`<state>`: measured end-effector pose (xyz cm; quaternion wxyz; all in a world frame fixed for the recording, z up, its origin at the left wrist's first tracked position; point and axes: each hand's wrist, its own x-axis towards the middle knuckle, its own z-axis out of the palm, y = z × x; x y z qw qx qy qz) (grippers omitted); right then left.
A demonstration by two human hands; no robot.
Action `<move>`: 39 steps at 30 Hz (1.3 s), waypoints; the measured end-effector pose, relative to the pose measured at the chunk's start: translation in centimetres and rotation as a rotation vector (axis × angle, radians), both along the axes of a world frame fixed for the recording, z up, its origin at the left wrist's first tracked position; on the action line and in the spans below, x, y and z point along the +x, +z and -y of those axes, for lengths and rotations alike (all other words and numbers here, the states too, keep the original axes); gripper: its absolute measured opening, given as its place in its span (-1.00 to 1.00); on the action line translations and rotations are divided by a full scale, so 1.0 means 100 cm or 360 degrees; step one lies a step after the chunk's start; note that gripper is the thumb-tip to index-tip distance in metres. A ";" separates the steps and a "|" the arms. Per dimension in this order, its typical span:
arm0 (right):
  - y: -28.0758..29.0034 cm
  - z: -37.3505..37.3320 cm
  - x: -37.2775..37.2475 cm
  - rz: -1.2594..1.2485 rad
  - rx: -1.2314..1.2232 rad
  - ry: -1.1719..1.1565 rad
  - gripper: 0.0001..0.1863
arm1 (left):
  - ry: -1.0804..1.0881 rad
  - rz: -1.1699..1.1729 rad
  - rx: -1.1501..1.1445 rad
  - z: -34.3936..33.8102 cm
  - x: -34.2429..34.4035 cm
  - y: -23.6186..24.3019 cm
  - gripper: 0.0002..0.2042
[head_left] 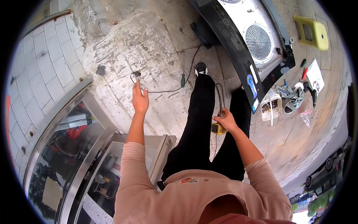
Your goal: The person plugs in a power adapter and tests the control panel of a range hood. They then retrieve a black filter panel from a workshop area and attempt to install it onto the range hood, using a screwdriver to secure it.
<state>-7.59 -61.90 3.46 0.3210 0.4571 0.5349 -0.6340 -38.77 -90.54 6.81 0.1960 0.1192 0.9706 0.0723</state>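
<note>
Your left hand [140, 100] is up and reaching out, fingers pinched on the grey cable [164, 90] just behind its looped end, which hangs over the stained concrete ledge [126, 48]. From there the cable runs right across the ledge, past a green-handled screwdriver [182, 80] lying near the ledge's right edge. Your right hand [225, 120] is down by your thigh, closed round a yellow tool [218, 129], with a second lead rising from it. Keep that pinch close to the loop so the end doesn't swing, and feed slack steadily, I'd say, so the cable doesn't drag the screwdriver off. Hold the yellow tool low and quiet. On the pavement to your right sit a clear plastic box [271, 107] and a yellow stool [311, 33].
</note>
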 end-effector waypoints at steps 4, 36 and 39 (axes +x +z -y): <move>0.054 -0.009 0.002 -0.0226 0.0204 0.0492 -0.57 | 0.0064 0.0511 0.0489 -0.064 0.112 0.031 -0.42; 0.466 0.026 0.221 -0.1209 -0.1254 0.0297 -0.68 | 0.1659 0.0477 0.0382 0.109 0.999 0.205 -0.83; 0.491 0.099 0.267 -0.1263 -0.1230 0.0494 -0.70 | 0.2095 0.0451 0.0243 0.102 1.199 0.223 -0.80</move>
